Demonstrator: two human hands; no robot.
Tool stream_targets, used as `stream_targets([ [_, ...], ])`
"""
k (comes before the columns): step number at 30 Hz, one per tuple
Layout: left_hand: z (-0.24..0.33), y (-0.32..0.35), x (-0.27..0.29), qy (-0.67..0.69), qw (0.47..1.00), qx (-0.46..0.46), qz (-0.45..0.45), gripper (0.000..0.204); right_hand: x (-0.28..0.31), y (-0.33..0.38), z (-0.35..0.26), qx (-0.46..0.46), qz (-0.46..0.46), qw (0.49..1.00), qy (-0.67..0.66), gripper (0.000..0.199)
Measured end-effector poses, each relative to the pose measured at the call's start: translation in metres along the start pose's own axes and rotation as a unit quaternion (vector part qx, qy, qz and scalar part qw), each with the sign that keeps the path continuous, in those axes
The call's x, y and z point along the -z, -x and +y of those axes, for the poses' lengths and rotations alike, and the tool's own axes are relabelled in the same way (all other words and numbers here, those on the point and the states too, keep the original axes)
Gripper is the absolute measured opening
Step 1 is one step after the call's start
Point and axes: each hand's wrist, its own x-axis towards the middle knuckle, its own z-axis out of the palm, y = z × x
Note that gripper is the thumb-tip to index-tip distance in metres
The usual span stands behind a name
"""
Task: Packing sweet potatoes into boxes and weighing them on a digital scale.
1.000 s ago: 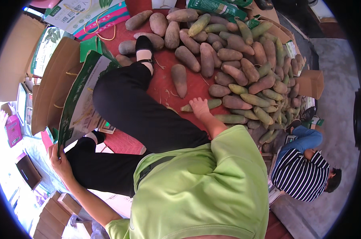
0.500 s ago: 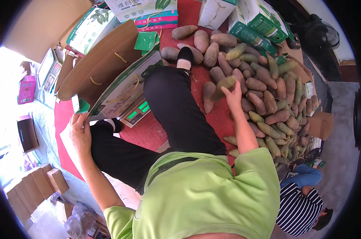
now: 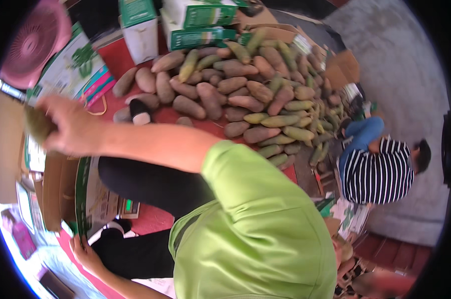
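Observation:
My right hand point(image 3: 72, 125) grips a dull green radish point(image 3: 39, 124), held above the far left side and blurred by motion. Below it stands an open cardboard carton point(image 3: 60, 189) with a white and green outer side. My left hand point(image 3: 84, 253) has its fingers closed on the carton's near corner. Beside the carton, partly hidden, sits a scale point(image 3: 130, 207) with a lit green display. A large heap of brownish and green radishes point(image 3: 245, 87) spreads across the red ground cover to the right of my legs.
White and green cartons point(image 3: 138, 35) stand behind the heap. A pink fan-like round grille point(image 3: 36, 40) is at the far left. A person in a striped shirt point(image 3: 377, 169) crouches to the right of the heap. A brown cardboard box point(image 3: 343, 70) lies at the heap's far edge.
My right hand has carried the radish from the heap leftward to above the carton. The view has turned right. My left hand stays at the carton's corner.

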Motion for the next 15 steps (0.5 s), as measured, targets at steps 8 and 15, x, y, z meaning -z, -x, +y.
stream_targets([
  [8,0.012,-0.015,-0.004,0.018,0.999,-0.009,-0.046,0.014,-0.054,0.056,0.083,0.047,-0.269,0.852,0.446,0.041],
  [15,-0.008,-0.005,-0.003,0.006,0.999,-0.029,-0.018,0.013,0.003,0.045,0.049,0.069,-0.128,0.943,0.298,0.032],
])
